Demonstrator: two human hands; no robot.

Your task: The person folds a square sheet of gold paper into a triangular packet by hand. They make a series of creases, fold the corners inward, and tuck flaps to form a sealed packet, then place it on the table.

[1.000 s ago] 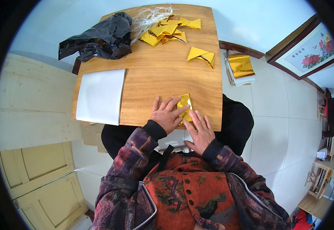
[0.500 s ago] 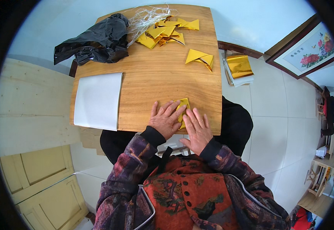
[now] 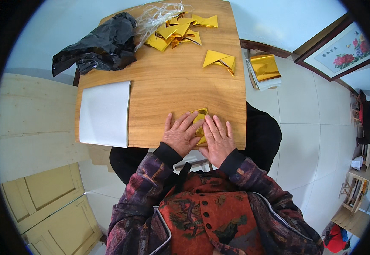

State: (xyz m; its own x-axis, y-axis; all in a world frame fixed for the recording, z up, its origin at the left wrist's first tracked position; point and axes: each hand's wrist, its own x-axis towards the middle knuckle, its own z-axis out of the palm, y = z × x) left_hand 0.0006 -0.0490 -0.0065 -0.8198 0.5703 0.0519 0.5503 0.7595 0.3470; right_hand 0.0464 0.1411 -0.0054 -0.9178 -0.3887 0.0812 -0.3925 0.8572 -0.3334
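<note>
Gold foil paper (image 3: pixel 202 114), folded small, lies at the near edge of the wooden table (image 3: pixel 163 89); over it the left hand (image 3: pixel 180 135) spreads flat, fingers parted; the right hand (image 3: pixel 217 138) lies palm-down, fingers extended, along the foil's right side, neither hand pinching; at the table's left edge, smooth white paper (image 3: pixel 105 114); at its far end, angular gold pieces (image 3: pixel 168 32), tangled clear strands (image 3: pixel 154 18) and a crumpled black plastic bag (image 3: pixel 104 44), contents hidden.

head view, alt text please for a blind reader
A person's hands lie flat over gold paper at the near edge of a wooden table. Behind are folded gold pieces and a black plastic bag; white sheets lie left.
</note>
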